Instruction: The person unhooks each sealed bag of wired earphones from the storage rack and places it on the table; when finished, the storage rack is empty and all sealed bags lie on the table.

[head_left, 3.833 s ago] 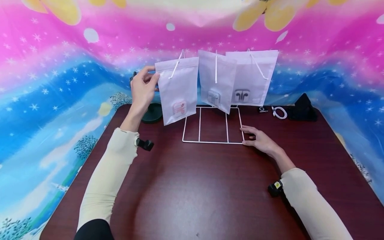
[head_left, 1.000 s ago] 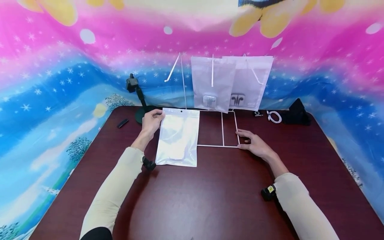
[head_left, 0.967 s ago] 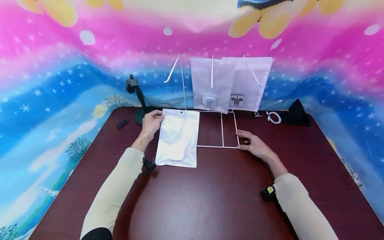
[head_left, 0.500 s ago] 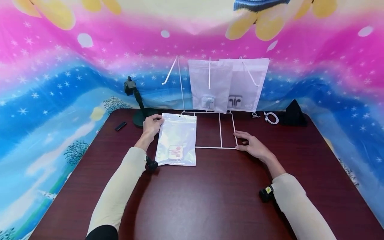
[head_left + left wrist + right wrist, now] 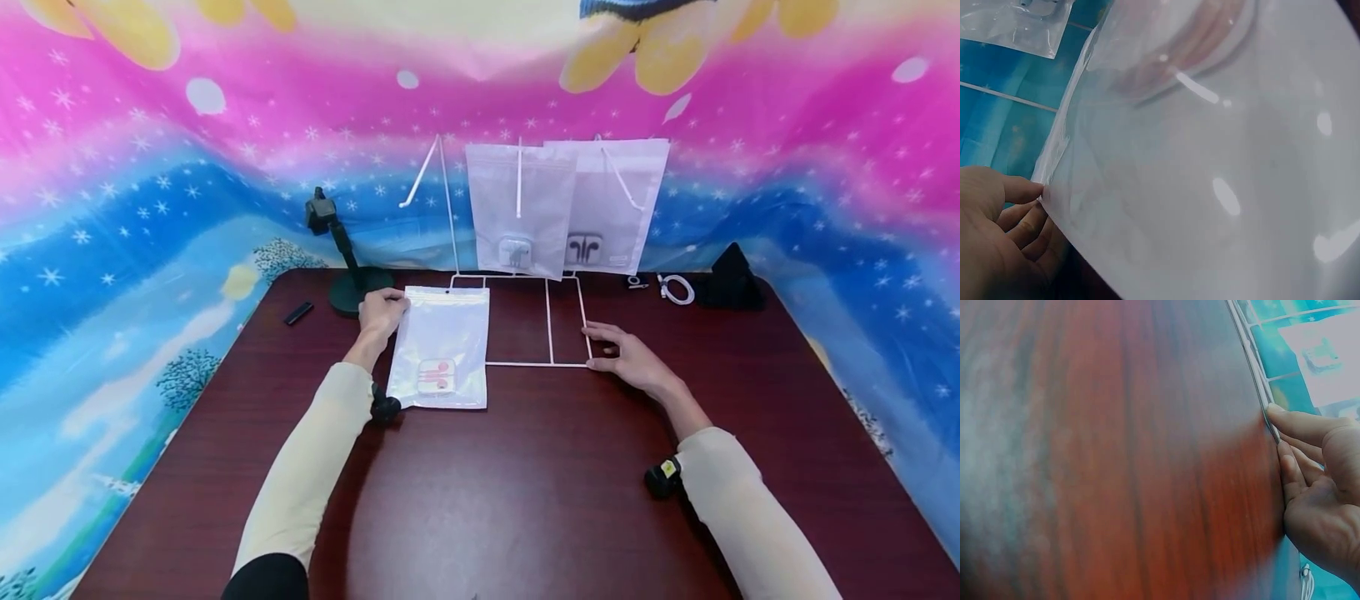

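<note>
My left hand pinches the upper left edge of a white zip bag between thumb and fingers. Through its front shows a pair of pink earphones in a case. The bag lies low over the front left of a white wire display rack; whether it touches the table cannot be told. My right hand grips the rack base's front right corner, thumb and fingers on the wire. Two more bags hang on the rack: one with white earphones and one with black earphones. The left hook is bare.
Behind my left hand stands a dark stand with a round base. A small black stick lies left of it. At the back right are a coiled white cable, a small clip-like item and a black holder.
My left hand has taken the bag with pink earphones off the left hook and brought it down towards the table. Glare has cleared, showing the earphones. The right hand stays on the rack.
</note>
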The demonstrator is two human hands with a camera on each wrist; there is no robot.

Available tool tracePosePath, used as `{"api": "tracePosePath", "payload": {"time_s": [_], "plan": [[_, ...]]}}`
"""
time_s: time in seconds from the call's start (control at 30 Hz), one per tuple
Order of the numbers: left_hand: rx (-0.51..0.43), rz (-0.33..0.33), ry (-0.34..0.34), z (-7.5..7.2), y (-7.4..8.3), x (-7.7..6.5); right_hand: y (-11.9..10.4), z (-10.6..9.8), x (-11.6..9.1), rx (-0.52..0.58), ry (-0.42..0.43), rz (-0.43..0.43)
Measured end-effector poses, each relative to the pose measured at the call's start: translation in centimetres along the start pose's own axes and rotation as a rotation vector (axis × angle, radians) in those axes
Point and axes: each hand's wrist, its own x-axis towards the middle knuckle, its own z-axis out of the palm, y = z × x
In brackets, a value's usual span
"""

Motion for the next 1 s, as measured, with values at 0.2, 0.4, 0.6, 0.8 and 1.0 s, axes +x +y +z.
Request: {"api": "tracePosePath", "payload": {"time_s": [0.2,0.4,0.6,0.8,1.0], "plan": [[-0.055,0.012,-0.015,-0.7,0.9,0.0,0.0,-0.1,0.3,-0.013,-0.004,0.009],[-0.108,0.091,-0.004,-1.8,3.0,-0.3,0.0,-0.2,0.3,-0.027,-0.007,0.020],[-0.170,0.199,-0.022,-2.2,6.4,-0.9,0.4,-0.2,0.2,-0.012,-0.011,0.029],[-0.230,0.288,-0.049,-2.2,10.3,-1.3,0.4,-0.4,0.2,0.038,-0.001,0.022],[-0.266,0.335,-0.098,-1.7,13.8,-1.5,0.4,-0.2,0.2,0.079,0.006,0.013]]}}
